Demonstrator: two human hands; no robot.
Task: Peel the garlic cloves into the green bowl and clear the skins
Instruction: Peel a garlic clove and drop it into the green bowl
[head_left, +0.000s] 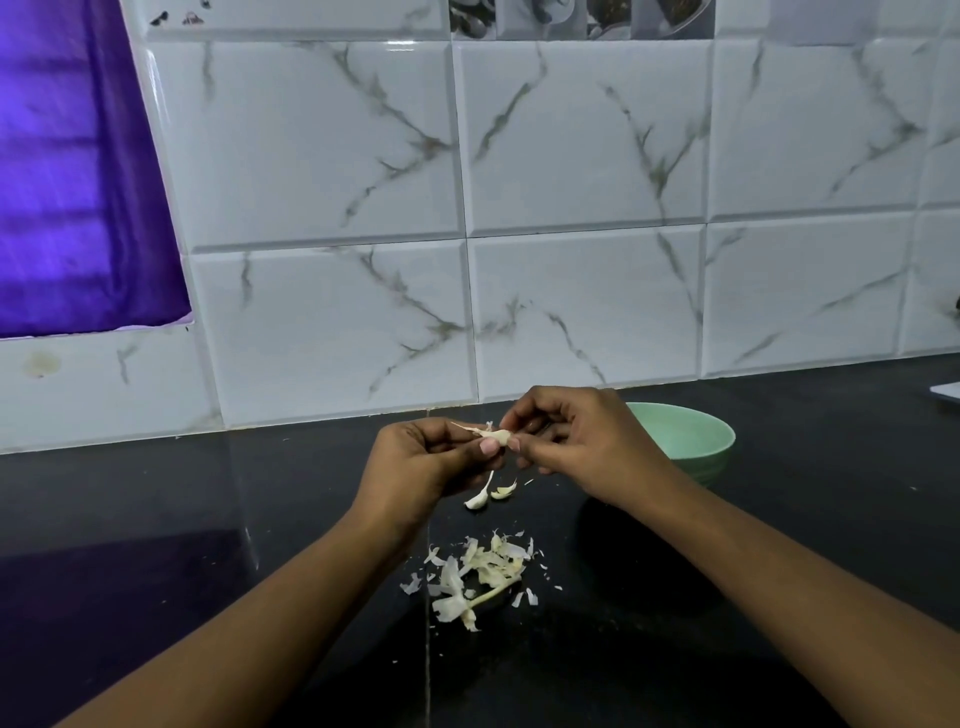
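Note:
Both hands hold one garlic clove (494, 435) above the black counter, with a strip of skin sticking out to its left. My left hand (426, 462) pinches the clove from the left, and my right hand (576, 441) pinches it from the right. Two more cloves (488, 496) lie on the counter just below the hands. A pile of papery skins and a stem (480, 574) sits nearer to me. The green bowl (691, 431) stands behind my right hand, partly hidden by it; what it holds cannot be seen.
The black counter (208, 545) runs to a white marble-patterned tiled wall (571, 260) close behind the hands. A purple curtain (67, 182) hangs at the upper left. The corner of a white object (945, 391) shows at the far right edge.

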